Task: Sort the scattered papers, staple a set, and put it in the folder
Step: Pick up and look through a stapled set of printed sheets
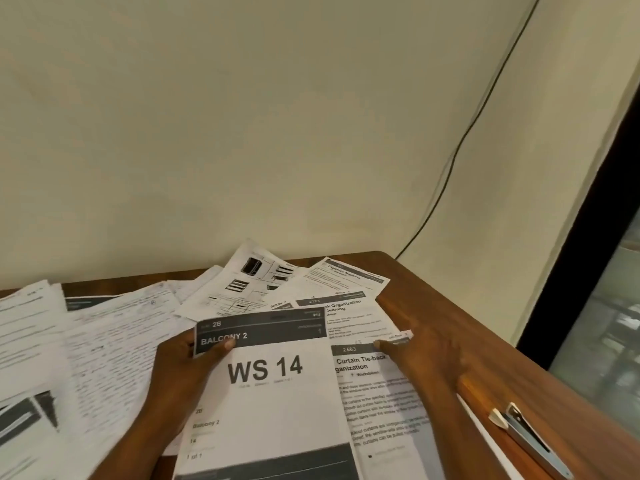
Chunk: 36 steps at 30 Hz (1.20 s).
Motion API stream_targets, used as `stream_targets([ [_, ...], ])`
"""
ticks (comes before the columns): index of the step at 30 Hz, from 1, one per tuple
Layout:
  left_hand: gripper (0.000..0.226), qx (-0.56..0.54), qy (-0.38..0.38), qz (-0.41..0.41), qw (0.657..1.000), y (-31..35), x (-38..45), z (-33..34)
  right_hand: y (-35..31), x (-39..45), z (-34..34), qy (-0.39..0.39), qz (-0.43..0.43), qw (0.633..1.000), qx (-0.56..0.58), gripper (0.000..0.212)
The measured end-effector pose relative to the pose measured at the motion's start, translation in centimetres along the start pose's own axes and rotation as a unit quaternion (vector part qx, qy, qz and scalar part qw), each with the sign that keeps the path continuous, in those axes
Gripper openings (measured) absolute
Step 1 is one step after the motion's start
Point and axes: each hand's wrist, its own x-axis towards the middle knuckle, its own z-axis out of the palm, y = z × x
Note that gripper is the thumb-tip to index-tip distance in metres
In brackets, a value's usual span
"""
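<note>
1. On desk (433,306): papers (114,341) scattered; stapler (530,434) at right edge, within reach.
2. Left hand (180,372) grip pinches WS 14 sheet (270,403), likely lifting it for sorting.
3. Right hand (415,362), fingers straight, pins Curtain sheet (377,393) flat.
4. Folder not seen.

White printed paper sheets (145,327) lie scattered and overlapping on the brown wooden table; a "WS 14" sheet (270,393) sits uppermost, beside what looks like a silver metal stapler (530,436).

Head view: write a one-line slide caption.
Left hand grips the WS 14 sheet while the right hand rests on scattered papers beside a stapler.
</note>
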Motion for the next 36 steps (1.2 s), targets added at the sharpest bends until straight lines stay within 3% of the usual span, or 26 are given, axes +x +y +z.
stream_targets([
  [7, 0.02, -0.032, -0.004, 0.002, 0.999, -0.2, 0.2, -0.1, 0.9, 0.4, 0.5, -0.003, 0.007, 0.999, -0.038, 0.115],
  [9, 0.021, -0.033, -0.002, 0.001, 0.999, -0.3, 0.3, -0.1, 1.1, 0.5, 0.5, -0.009, 0.009, 1.0, -0.01, 0.103],
  [14, 0.021, -0.018, 0.001, 0.0, 1.0, -0.5, 0.5, 0.1, 0.5, -0.1, -1.0, -0.03, 0.011, 0.989, 0.143, 0.05],
  [20, 0.023, -0.009, 0.004, -0.004, 1.0, -0.6, 0.5, -0.1, 0.4, 0.1, -1.4, -0.029, 0.006, 0.969, 0.244, 0.013],
  [36, 0.018, -0.029, 0.002, 0.004, 1.0, -0.6, 0.4, 0.1, 1.3, 1.5, -0.4, -0.064, 0.01, 0.924, 0.377, 0.009],
])
